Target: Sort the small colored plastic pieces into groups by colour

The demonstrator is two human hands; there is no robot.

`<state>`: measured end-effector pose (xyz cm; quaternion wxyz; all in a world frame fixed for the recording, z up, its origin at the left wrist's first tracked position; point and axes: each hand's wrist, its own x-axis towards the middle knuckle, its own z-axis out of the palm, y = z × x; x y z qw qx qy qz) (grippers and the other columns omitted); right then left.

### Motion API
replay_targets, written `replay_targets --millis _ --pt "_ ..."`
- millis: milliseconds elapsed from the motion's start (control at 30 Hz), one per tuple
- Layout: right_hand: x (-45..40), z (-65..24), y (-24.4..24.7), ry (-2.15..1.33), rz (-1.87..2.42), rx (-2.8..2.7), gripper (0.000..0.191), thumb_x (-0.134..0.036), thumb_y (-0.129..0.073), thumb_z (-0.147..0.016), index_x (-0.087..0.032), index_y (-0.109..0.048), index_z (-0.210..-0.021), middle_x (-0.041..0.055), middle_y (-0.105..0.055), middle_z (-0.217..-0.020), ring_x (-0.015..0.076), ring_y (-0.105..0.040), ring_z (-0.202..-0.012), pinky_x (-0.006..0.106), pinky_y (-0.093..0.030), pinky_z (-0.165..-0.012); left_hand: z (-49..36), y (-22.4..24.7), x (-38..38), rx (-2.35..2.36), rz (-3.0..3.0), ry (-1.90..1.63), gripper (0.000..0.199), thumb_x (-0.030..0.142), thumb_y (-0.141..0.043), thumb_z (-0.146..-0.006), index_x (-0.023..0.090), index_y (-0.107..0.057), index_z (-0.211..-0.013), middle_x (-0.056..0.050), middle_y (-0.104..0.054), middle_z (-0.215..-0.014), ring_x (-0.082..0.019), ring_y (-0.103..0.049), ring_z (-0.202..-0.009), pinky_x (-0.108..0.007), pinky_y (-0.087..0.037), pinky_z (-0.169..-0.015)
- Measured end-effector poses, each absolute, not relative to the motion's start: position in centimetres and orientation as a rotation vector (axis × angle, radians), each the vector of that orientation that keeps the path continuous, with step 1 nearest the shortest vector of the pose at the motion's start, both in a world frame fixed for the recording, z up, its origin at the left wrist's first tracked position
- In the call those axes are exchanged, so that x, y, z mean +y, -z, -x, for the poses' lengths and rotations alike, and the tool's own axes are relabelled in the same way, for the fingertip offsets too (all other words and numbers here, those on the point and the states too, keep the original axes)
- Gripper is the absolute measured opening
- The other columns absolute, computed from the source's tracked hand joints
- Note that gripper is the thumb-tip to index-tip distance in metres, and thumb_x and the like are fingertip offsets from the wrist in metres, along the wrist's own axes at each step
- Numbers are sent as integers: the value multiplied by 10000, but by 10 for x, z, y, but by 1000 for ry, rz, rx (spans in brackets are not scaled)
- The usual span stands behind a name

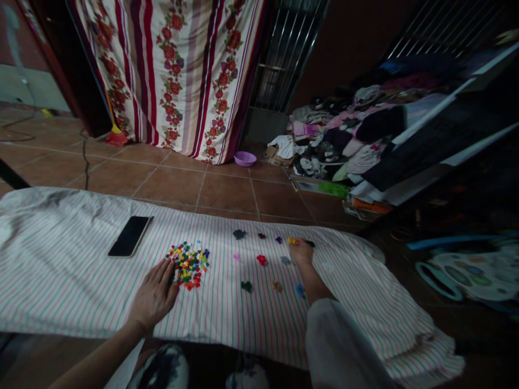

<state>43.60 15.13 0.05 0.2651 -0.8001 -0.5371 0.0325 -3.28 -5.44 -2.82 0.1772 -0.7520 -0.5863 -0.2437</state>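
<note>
A mixed pile of small colourful pieces (190, 266) lies on a striped cloth (227, 319). My left hand (155, 290) rests flat at the pile's left edge, fingers stretched out. Over to the right, my right hand (302, 253) reaches down beside a small cluster of yellow pieces (292, 241), fingers drawn together; whatever they hold is hidden. Black pieces (310, 243) show just past it. Sorted clusters sit nearby: dark grey (239, 234), maroon (261, 236), purple (278, 240), pink (237, 257), red (261, 260), light grey (286, 260), dark green (246, 286), tan (277, 286) and blue (300, 291).
A phone (130, 236) lies on the cloth left of the pile. Beyond, on the tiled floor, are a purple basin (245, 159), a red dustpan or broom head (117, 137) and a heap of clothes (344, 127). A floral curtain (174, 75) hangs behind.
</note>
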Motion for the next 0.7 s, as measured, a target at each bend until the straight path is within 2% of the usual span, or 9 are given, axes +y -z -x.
replay_targets --millis 167,367,700 --pt "154 -435 -2 -116 2255 -1508 143 -204 -616 -779 -129 -727 -831 132 -727 -802 234 -680 -816 280 -470 -727 33 27 -55 -1643 2133 690 577 378 -426 -915 84 -384 -1410 -192 -557 -1351 -295 -496 -1292 -445 -461 -1020" --pt "154 -435 -3 -105 2261 -1521 210 -216 -591 -807 -112 -734 -920 138 -731 -831 233 -683 -845 281 -482 -750 32 26 -55 -1650 2141 703 561 378 -413 -919 78 -408 -1393 -191 -551 -1358 -295 -476 -1309 -447 -457 -1025" --pt "149 -438 -7 -112 2288 -1511 267 -145 -604 -737 -135 -714 -981 102 -720 -837 205 -673 -800 259 -483 -713 32 24 -56 -1663 2142 677 528 377 -409 -920 79 -450 -1353 -191 -564 -1341 -297 -483 -1304 -450 -463 -1021"
